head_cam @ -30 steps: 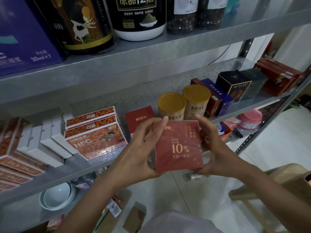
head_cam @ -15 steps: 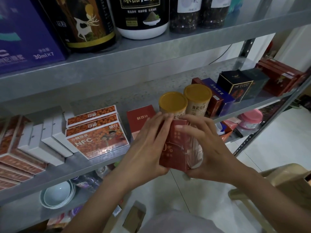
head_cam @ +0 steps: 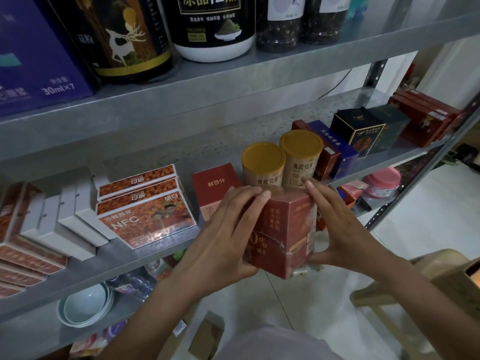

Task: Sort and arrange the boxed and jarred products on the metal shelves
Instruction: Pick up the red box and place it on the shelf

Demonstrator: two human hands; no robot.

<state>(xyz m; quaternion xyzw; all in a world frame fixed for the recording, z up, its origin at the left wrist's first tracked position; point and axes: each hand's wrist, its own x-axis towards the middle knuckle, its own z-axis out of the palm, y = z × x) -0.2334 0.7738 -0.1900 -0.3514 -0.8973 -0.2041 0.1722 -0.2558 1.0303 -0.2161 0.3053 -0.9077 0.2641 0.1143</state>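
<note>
A dark red box (head_cam: 285, 235) wrapped in clear film is held in front of the middle metal shelf (head_cam: 145, 255), one corner edge turned toward me. My left hand (head_cam: 228, 237) grips its left side with fingers curled over the top. My right hand (head_cam: 335, 227) grips its right side, thumb under the bottom corner. Just behind the box stand two jars with yellow lids (head_cam: 280, 162), and a matching red box (head_cam: 215, 188) stands to their left.
Orange NFC boxes (head_cam: 145, 206) and white boxes (head_cam: 65, 224) lie left on the middle shelf; blue, black and red boxes (head_cam: 363, 133) stand right. Dark jars (head_cam: 213, 24) and a purple box (head_cam: 33, 53) fill the upper shelf. Bowls (head_cam: 85, 307) sit below. A stool (head_cam: 436, 276) stands at right.
The red box has been rotated in both hands from front face toward me to corner edge toward me, and it has moved up closer to the jars.
</note>
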